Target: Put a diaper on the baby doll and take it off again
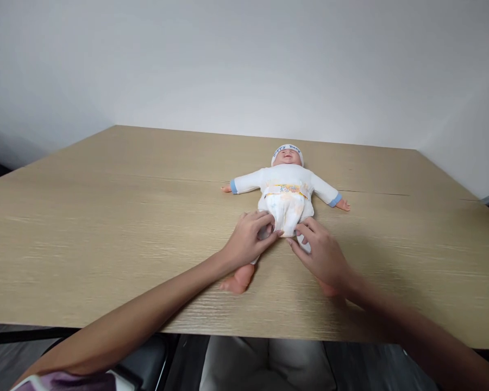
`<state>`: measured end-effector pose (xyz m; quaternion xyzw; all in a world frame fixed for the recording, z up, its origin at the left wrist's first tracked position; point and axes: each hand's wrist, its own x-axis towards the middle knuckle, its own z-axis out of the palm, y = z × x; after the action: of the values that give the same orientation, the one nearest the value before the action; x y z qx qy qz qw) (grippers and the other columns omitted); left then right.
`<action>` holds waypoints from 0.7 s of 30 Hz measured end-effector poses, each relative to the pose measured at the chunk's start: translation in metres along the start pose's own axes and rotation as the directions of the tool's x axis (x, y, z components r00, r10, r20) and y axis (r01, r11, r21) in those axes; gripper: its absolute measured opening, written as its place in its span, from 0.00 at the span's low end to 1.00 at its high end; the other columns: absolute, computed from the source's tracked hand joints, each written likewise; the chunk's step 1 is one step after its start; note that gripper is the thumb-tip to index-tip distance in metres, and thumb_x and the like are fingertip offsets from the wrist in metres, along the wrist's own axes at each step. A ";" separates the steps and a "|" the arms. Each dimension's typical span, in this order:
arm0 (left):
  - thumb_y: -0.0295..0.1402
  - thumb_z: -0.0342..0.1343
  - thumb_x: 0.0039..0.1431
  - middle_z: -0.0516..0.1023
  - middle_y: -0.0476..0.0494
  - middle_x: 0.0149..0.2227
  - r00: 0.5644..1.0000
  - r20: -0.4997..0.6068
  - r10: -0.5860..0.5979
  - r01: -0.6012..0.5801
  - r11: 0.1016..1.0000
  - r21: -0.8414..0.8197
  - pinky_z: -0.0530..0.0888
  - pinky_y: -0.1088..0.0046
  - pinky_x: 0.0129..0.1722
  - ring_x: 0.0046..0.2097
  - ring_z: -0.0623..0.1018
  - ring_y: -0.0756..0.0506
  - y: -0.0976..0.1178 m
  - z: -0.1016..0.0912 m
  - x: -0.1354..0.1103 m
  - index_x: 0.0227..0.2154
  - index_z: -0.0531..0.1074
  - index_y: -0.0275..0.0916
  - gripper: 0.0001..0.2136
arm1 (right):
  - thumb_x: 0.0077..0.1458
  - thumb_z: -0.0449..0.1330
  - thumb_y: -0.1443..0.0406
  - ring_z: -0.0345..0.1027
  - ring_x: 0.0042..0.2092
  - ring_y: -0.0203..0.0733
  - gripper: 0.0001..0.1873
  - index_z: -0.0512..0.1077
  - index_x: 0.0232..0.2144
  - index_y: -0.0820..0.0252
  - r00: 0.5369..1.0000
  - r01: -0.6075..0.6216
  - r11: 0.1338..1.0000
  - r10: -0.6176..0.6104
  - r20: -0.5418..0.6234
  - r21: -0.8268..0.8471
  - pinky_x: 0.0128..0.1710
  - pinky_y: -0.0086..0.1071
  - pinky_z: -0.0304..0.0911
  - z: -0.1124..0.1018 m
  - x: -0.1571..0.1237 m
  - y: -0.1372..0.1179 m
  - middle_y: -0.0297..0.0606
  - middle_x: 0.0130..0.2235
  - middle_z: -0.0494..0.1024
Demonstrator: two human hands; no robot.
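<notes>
A baby doll (287, 172) lies on its back, head toward the wall and arms spread wide. It wears a white top with blue cuffs, a white cap with blue lettering, and a white diaper (287, 209) with a yellow printed band at the waist. My left hand (253, 234) is at the diaper's leg edge on the left side, its thumb and fingers pinched on it. On the other side, my right hand (320, 250) pinches the opposite leg edge. The doll's left-side foot (239, 279) shows below my left hand; my right hand and forearm mostly cover the other foot.
The doll rests on a wide wooden table (106, 239) whose near edge is just in front of my lap. A pale wall (228, 65) stands behind the table's far edge. Below, at the left, is a dark chair (144, 358).
</notes>
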<state>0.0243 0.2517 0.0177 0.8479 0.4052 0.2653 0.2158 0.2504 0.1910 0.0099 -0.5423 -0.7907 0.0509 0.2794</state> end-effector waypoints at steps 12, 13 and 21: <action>0.47 0.57 0.72 0.79 0.43 0.40 1.000 -0.022 -0.008 0.007 0.998 -0.069 0.70 0.58 0.50 0.45 0.74 0.38 0.001 0.000 -0.004 0.36 0.72 0.43 0.14 | 0.68 0.64 0.62 0.74 0.51 0.55 0.06 0.71 0.45 0.54 0.999 -0.035 0.989 0.031 0.024 0.147 0.50 0.48 0.70 -0.006 -0.006 -0.006 0.45 0.51 0.80; 0.47 0.58 0.71 0.77 0.44 0.38 0.998 -0.040 -0.043 0.039 0.996 -0.079 0.70 0.59 0.49 0.43 0.73 0.39 0.000 0.001 -0.004 0.38 0.71 0.43 0.13 | 0.68 0.64 0.62 0.74 0.49 0.55 0.06 0.71 0.44 0.54 0.999 -0.040 0.989 0.036 0.030 0.141 0.49 0.47 0.69 -0.005 -0.006 -0.007 0.44 0.49 0.81; 0.43 0.70 0.57 0.72 0.46 0.47 0.978 -0.124 -0.169 0.089 0.872 -0.480 0.72 0.68 0.43 0.43 0.73 0.46 -0.013 0.012 -0.001 0.45 0.58 0.45 0.25 | 0.62 0.65 0.58 0.73 0.33 0.44 0.17 0.65 0.48 0.53 0.961 -0.255 0.907 0.276 -0.018 0.336 0.37 0.39 0.67 -0.002 0.001 -0.004 0.36 0.41 0.80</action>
<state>0.0240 0.2569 0.0002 0.7162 0.4004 0.4091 0.3993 0.2477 0.1897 0.0133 -0.5917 -0.6803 0.2025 0.3822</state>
